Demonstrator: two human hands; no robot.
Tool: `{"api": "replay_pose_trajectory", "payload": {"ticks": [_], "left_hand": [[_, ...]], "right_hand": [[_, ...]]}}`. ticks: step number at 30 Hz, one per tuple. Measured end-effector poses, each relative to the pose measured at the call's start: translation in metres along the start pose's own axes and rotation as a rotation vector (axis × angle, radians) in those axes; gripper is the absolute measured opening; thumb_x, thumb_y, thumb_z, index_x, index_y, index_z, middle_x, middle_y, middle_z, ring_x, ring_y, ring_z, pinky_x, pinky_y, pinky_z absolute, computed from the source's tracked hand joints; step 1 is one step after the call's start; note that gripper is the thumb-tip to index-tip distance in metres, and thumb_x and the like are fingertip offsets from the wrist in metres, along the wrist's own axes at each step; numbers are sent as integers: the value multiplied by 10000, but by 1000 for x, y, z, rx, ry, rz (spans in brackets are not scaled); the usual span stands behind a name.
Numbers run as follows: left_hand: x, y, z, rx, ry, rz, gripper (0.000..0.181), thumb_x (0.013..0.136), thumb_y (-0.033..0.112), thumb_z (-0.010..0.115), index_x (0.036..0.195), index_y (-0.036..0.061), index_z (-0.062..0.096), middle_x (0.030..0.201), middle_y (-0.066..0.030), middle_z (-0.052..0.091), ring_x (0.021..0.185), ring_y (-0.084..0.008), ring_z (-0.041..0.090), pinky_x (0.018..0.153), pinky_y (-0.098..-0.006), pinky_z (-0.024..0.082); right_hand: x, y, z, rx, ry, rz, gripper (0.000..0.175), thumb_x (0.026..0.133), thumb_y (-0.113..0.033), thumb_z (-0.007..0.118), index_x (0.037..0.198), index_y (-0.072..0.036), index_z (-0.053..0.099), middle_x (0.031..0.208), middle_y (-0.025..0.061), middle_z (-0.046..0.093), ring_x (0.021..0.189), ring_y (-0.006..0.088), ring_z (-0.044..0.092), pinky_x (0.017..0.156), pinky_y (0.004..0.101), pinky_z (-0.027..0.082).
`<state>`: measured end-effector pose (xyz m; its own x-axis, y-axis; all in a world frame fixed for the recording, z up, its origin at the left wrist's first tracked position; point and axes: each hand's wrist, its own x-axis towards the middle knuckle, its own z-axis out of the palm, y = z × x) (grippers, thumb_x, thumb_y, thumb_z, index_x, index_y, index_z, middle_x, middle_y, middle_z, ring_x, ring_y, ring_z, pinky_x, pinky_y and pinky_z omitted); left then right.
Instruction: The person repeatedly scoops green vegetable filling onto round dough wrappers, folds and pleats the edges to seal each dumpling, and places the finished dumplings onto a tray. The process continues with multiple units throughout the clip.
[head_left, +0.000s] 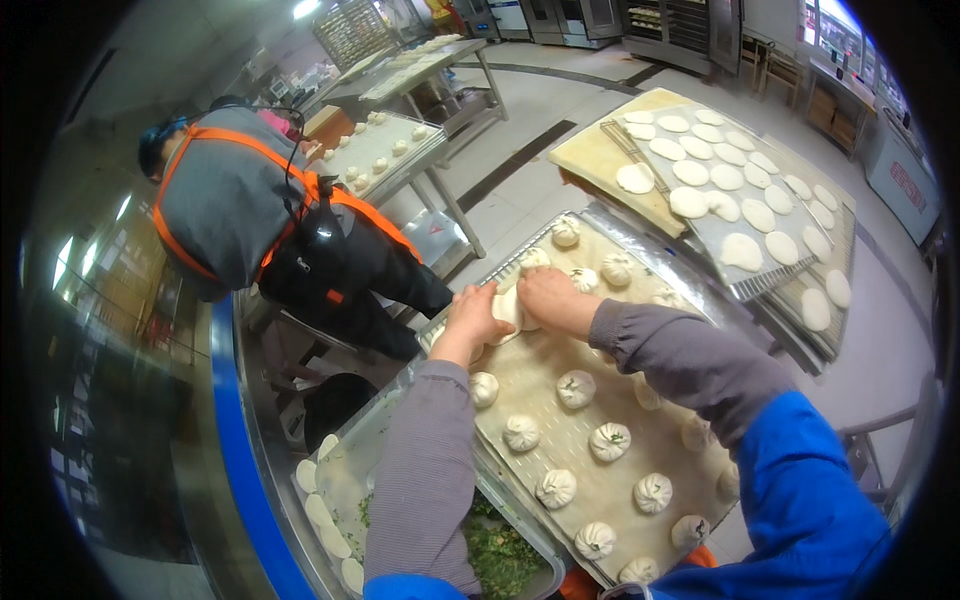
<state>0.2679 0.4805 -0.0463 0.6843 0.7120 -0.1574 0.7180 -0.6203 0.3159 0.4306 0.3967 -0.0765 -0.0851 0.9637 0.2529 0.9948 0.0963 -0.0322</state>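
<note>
Both hands are over the far part of a metal tray (517, 465) lined with baking paper. My left hand (474, 319) and my right hand (553, 300) hold a piece of pale dough (508, 313) between them, the fingers curled at its edges. What the dough encloses is hidden. Rows of pleated buns (610, 442) sit on the paper around and below the hands, some showing green filling at the top. Partly under my left forearm is a clear container of chopped green filling (501, 559).
Flat dough rounds (726, 178) lie on a rack and boards at the right. A row of rounds (325, 517) lines the container's left side. A co-worker (232, 195) in an orange-strapped apron stands at the left by another bun tray (384, 150). Ovens line the back.
</note>
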Motion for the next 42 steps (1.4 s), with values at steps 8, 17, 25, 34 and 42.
{"api": "replay_pose_trajectory", "payload": {"ticks": [8, 17, 25, 34, 42], "left_hand": [[-3, -6, -13, -49, 21, -29, 716, 694, 262, 882, 1317, 80, 580, 1299, -160, 577, 1249, -358, 532, 1065, -438, 434], [-20, 0, -7, -208, 131, 181, 681, 798, 185, 812, 1390, 22, 518, 1386, -193, 566, 1302, -356, 527, 1071, -401, 446], [-35, 11, -9, 144, 398, 392, 256, 750, 101, 763, 939, 53, 598, 929, -140, 640, 902, -359, 640, 810, -459, 521], [-40, -20, -18, 101, 474, 474, 242, 828, 95, 688, 1048, 48, 599, 1035, -131, 616, 993, -360, 614, 849, -437, 515], [-19, -10, 23, -789, 263, -231, 451, 1008, 297, 609, 1318, -26, 550, 1222, -186, 625, 1029, -277, 638, 913, -379, 500]], "right_hand": [[16, 5, -11, 255, -169, 206, 251, 787, -216, 701, 961, -34, 701, 919, 171, 707, 903, 350, 692, 787, 425, 553], [15, 14, -13, 760, -2, 261, 385, 794, -276, 694, 1062, 1, 696, 1027, 234, 712, 991, 389, 680, 879, 439, 539], [11, 17, -4, 873, -53, 481, 456, 780, -266, 689, 1101, 58, 693, 1035, 285, 705, 993, 403, 688, 881, 424, 545], [16, 9, -20, 1450, -284, 705, 258, 846, -143, 678, 1056, 6, 686, 880, 91, 669, 826, 207, 668, 646, 358, 555], [16, -16, -15, 1727, -226, 754, 294, 929, -157, 627, 1195, -36, 606, 1054, 90, 662, 900, 192, 666, 693, 342, 565]]}}
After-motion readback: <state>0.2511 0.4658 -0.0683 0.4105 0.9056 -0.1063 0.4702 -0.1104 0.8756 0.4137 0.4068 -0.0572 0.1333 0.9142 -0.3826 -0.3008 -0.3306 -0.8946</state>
